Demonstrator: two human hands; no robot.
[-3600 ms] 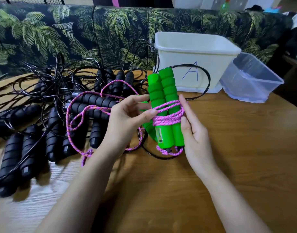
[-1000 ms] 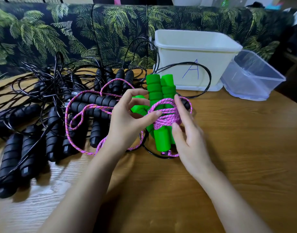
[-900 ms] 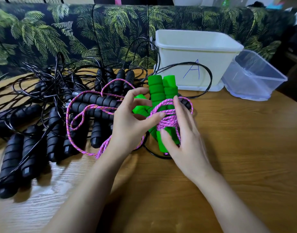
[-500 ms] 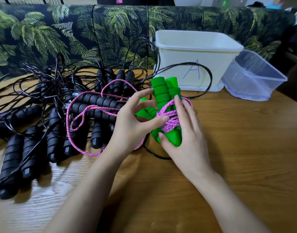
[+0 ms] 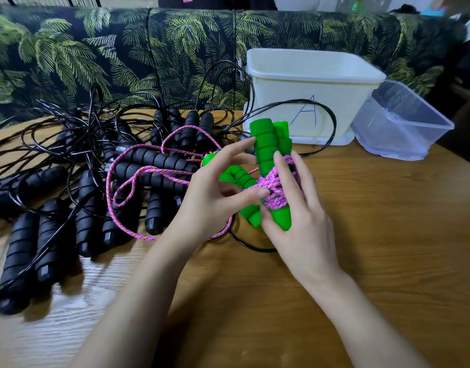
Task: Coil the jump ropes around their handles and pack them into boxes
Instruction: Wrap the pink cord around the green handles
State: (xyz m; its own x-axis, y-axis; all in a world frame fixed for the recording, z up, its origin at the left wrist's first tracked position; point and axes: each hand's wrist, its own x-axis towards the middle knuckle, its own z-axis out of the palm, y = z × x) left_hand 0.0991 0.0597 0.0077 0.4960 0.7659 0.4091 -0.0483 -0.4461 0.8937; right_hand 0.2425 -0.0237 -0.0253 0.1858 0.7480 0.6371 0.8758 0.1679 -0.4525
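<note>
While right hand (image 5: 300,229) clasps green handles (image 5: 264,150), fingers part-curled round, left hand (image 5: 210,197) pinches pink rope (image 5: 276,187) at wrap.

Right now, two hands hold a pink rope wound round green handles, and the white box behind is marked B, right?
Not quite: the head view shows the white box marked A, not B. The rest holds: the left hand and right hand hold the pink rope wound round the green handles.

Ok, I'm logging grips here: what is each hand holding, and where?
The right hand grips the green handles near their lower ends, over the coiled part. The left hand pinches the pink rope right beside the coil.
</note>
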